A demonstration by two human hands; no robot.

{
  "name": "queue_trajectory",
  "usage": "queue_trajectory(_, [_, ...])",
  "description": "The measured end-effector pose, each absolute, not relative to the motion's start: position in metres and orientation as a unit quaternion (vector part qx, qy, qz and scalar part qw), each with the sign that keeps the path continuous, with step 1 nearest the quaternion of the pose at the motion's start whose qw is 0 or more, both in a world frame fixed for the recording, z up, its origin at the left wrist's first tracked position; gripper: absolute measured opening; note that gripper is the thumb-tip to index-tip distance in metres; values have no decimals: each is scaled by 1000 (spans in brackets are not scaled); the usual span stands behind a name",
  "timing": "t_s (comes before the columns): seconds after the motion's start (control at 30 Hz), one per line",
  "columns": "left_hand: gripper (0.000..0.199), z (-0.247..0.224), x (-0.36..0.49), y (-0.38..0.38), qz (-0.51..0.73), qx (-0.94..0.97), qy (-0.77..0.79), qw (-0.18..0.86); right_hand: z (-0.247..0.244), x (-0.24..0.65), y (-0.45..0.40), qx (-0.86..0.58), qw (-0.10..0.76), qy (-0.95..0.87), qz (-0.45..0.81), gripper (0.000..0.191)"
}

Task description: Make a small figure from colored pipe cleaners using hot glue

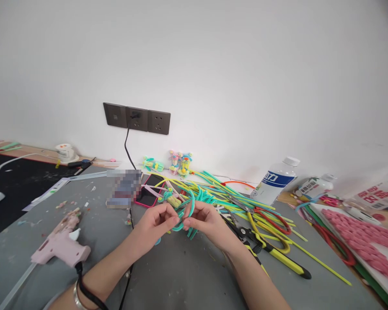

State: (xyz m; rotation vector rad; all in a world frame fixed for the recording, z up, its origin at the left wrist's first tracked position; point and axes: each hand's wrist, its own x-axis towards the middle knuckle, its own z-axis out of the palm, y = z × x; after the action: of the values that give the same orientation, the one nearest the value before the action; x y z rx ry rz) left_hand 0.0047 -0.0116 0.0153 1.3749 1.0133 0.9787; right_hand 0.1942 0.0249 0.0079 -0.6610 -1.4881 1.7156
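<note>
A bent teal pipe cleaner (192, 199) curves up between my two hands above the grey table. My left hand (158, 224) pinches it with thumb and index finger. From the other side my right hand (208, 224) grips it too, fingertips close to the left ones. The finger pads hide part of the coils. Just behind lies a heap of teal pipe cleaners (204, 196) and yellow pipe cleaners (231, 199). A small yellow-and-teal pipe cleaner piece (173, 200) rests beyond my left fingers.
Left, a pink glue gun (63, 247) lies with its cord running under my left arm. Right are yellow-handled pliers (286, 260), red-handled scissors (274, 219) and a bottle (276, 181). Phones (148, 191) and small figures (185, 164) lie toward the wall.
</note>
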Motion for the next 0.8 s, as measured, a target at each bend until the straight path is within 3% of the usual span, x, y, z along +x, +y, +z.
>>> queue_trajectory(0.8, [32,16,6,-15,366,612,434,551,4,197,24,-254,381,-613,644,26])
